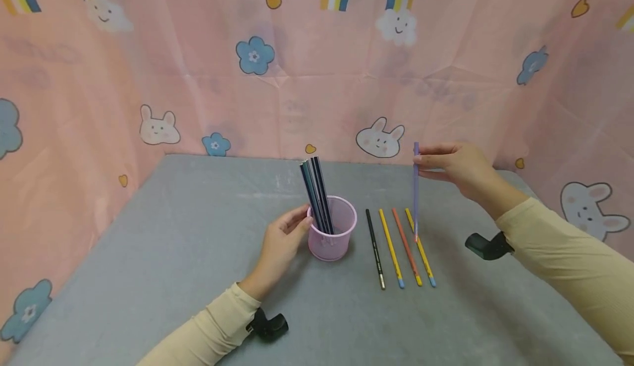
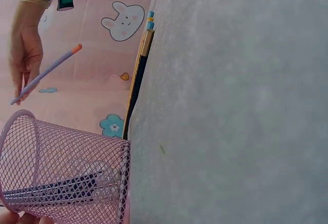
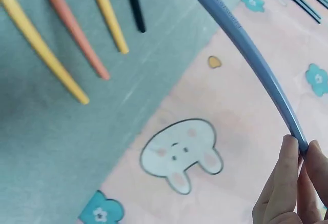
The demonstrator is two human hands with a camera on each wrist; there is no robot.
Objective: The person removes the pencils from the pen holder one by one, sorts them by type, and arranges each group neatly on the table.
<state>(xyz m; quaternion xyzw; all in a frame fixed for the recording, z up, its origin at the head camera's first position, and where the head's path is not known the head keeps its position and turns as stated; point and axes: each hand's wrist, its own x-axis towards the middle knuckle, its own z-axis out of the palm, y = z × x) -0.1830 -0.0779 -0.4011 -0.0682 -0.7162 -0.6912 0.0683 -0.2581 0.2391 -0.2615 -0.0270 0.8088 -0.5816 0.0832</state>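
My left hand (image 1: 277,245) grips the left side of a pink mesh pencil cup (image 1: 329,248), thumb on the near side. Several dark pencils (image 1: 314,192) stand in the cup, leaning left. To the right, my right hand (image 1: 465,170) pinches a purple pencil (image 1: 416,190) by its upper end. That pencil hangs nearly upright, its orange-tipped end downward, and overlaps a yellow pencil in the head view. In the right wrist view, thumb and fingertips meet at one end of the purple pencil (image 3: 256,62).
Right of the cup, a black pencil (image 1: 375,247), a yellow pencil (image 1: 391,247), an orange-red pencil (image 1: 407,247) and another yellow pencil (image 1: 425,257) lie side by side on the grey table (image 1: 198,234). A pink patterned cloth (image 1: 307,96) hangs behind the table.
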